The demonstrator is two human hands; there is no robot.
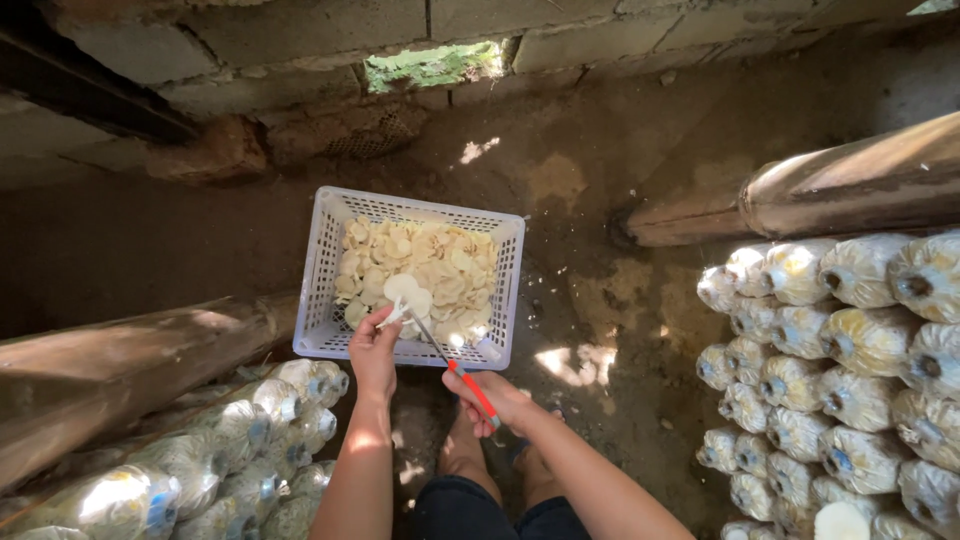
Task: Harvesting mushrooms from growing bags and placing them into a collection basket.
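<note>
My left hand [374, 350] pinches a small cluster of pale oyster mushrooms [408, 297] by the stem, above the near edge of a white plastic basket [322, 262]. My right hand [498, 398] grips scissors with red handles [468, 385]; their blades reach up to the base of the held cluster. The basket sits on the dirt floor and holds several cut mushrooms [430, 265].
Stacked plastic-wrapped mushroom bags lie on the right [850, 370] and lower left [230, 440], under bamboo poles [850, 185] [110, 365]. A block wall with a gap [430, 65] stands behind. My knees [480, 470] are below. Dirt floor [620, 330] runs between the racks.
</note>
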